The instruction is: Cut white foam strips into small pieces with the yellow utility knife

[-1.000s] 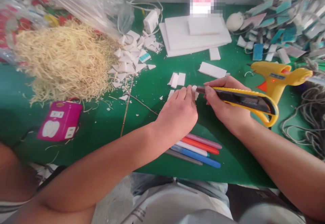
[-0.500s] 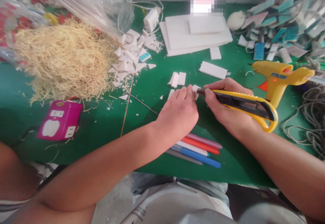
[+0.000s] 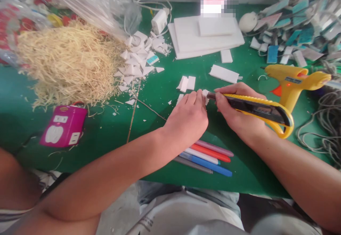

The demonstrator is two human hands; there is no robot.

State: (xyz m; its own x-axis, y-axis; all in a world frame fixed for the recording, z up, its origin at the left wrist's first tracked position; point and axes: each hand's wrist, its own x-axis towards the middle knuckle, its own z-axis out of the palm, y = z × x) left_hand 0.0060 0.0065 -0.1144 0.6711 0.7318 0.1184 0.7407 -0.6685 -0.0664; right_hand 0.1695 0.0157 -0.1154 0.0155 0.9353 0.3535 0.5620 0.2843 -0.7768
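Note:
My right hand grips a yellow and black utility knife, its blade end pointing left at a small white foam piece. My left hand is closed with its fingertips pinching that foam piece on the green table. The two hands almost touch at the foam. Small cut white foam bits lie just beyond my fingers.
A heap of straw-coloured shreds and white foam scraps lie at left. White foam sheets sit at the back. A yellow glue gun stands right, beside grey cord. Coloured pens lie near me, a magenta power strip at left.
The knife's handle has tipped slightly lower and to the right; both hands stay at the foam piece.

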